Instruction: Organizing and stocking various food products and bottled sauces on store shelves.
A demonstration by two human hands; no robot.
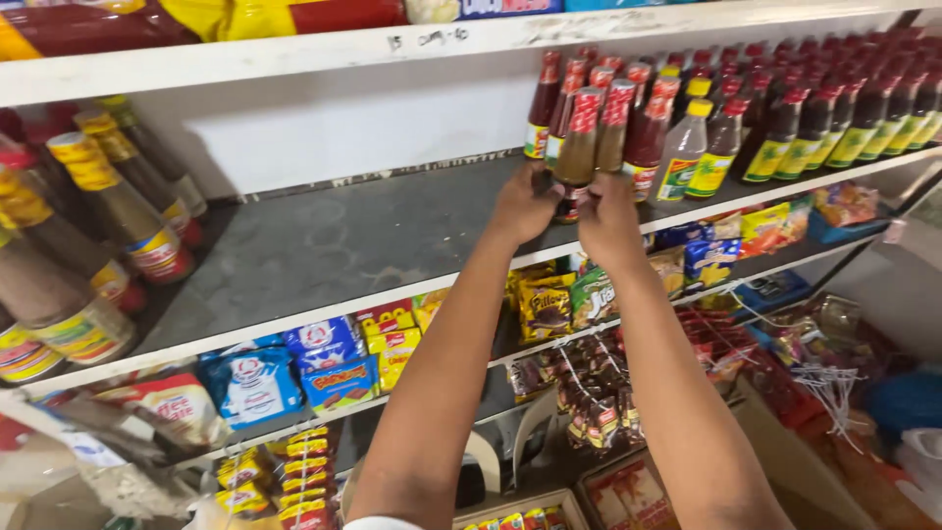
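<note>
Both hands are up at the middle shelf [324,245], wrapped around the bottom of one brown sauce bottle [579,147] with a red patterned cap. The left hand [525,204] grips it from the left, the right hand [606,218] from the right, fingers curled round the label end. The bottle stands upright near the shelf's front edge, just in front of a packed row of dark sauce bottles [814,113]. More bottles with yellow caps [88,196] sit far left, and snack packets [549,304] fill the shelf below.
</note>
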